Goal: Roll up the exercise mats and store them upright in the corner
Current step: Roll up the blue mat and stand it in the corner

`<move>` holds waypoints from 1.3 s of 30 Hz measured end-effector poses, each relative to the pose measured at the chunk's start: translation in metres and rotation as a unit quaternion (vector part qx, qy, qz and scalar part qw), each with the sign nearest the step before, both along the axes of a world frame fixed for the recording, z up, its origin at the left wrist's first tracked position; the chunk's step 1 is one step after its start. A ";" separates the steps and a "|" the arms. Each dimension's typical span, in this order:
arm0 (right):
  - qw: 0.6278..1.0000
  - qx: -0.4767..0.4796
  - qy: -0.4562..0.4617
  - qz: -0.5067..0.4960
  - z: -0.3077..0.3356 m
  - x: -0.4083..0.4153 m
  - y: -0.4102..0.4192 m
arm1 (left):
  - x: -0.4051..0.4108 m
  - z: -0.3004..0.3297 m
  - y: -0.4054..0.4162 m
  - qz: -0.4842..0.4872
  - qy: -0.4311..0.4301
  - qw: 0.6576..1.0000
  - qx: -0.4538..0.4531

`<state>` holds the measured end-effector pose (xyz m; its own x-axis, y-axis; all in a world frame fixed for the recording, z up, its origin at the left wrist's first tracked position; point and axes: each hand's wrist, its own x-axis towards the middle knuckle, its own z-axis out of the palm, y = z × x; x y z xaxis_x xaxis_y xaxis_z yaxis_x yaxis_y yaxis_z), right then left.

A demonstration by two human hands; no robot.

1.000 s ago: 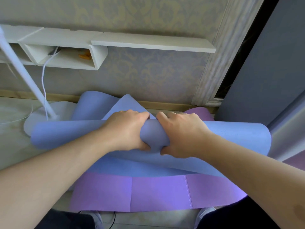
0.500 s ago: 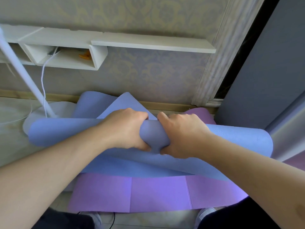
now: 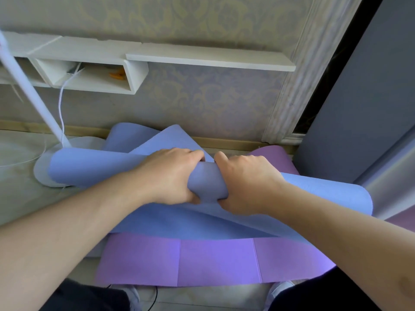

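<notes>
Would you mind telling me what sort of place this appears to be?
Most likely a room in a home. The wall is covered in patterned wallpaper, white wall shelves hang above the skirting, and a blue mat is being rolled over a purple mat on the floor.

1. The blue mat [image 3: 96,167] was partly rolled into a loose tube lying crosswise near the wall, its unrolled part spread toward the viewer and a free flap raised behind the roll.
2. The purple mat [image 3: 215,261] lay flat on the floor beneath the blue one, creased into panels, its far end curling up by the wall.
</notes>
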<state>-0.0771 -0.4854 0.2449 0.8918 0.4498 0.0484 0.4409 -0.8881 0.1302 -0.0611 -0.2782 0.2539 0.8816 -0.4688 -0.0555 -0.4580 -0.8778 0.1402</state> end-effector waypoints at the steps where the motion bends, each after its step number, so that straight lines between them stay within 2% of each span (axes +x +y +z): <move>1: 1.000 0.007 0.001 -0.006 0.001 0.002 -0.001 | -0.001 -0.003 -0.001 -0.013 -0.034 0.999 0.018; 4: 1.000 0.021 0.004 -0.007 0.001 0.005 -0.007 | 0.000 -0.014 -0.009 -0.025 -0.110 0.989 0.096; 11: 0.999 -0.009 -0.025 0.043 -0.002 0.001 -0.005 | 0.002 0.000 -0.002 0.055 0.065 0.996 0.023; 13: 0.999 -0.005 -0.028 0.038 -0.003 0.001 -0.005 | -0.001 -0.002 -0.002 0.035 0.031 0.999 0.023; 16: 0.999 0.018 -0.033 0.012 -0.001 0.005 -0.010 | -0.001 -0.013 -0.008 -0.025 -0.108 0.992 0.056; 17: 0.999 0.024 -0.032 0.008 0.000 0.005 -0.011 | -0.001 -0.016 -0.011 -0.026 -0.121 0.990 0.063; 22: 0.999 -0.010 -0.016 0.037 -0.002 -0.004 -0.009 | -0.001 -0.003 -0.011 0.048 0.042 0.998 0.009; 24: 0.999 -0.023 -0.006 0.026 -0.002 -0.003 -0.007 | -0.001 0.001 -0.007 0.056 0.066 0.996 -0.006; 27: 1.000 -0.015 -0.015 0.021 -0.002 0.002 -0.007 | -0.005 -0.001 -0.009 0.039 0.020 0.999 -0.007; 29: 0.999 -0.004 -0.043 0.026 0.000 0.005 -0.010 | -0.006 -0.007 -0.013 0.007 -0.062 0.997 0.051; 31: 0.998 0.000 -0.057 0.038 -0.001 0.005 -0.012 | -0.005 -0.009 -0.016 0.012 -0.083 0.992 0.091; 35: 0.997 0.011 -0.047 0.062 -0.006 -0.002 -0.010 | -0.001 0.004 -0.008 0.038 0.022 0.997 0.061; 39: 0.999 -0.011 0.002 0.038 -0.007 -0.009 -0.005 | -0.002 0.008 0.001 0.046 0.110 0.993 0.028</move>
<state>-0.0863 -0.4901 0.2381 0.8557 0.5163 0.0347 0.5065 -0.8494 0.1481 -0.0631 -0.2771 0.2624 0.8839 -0.3784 -0.2749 -0.3401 -0.9235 0.1776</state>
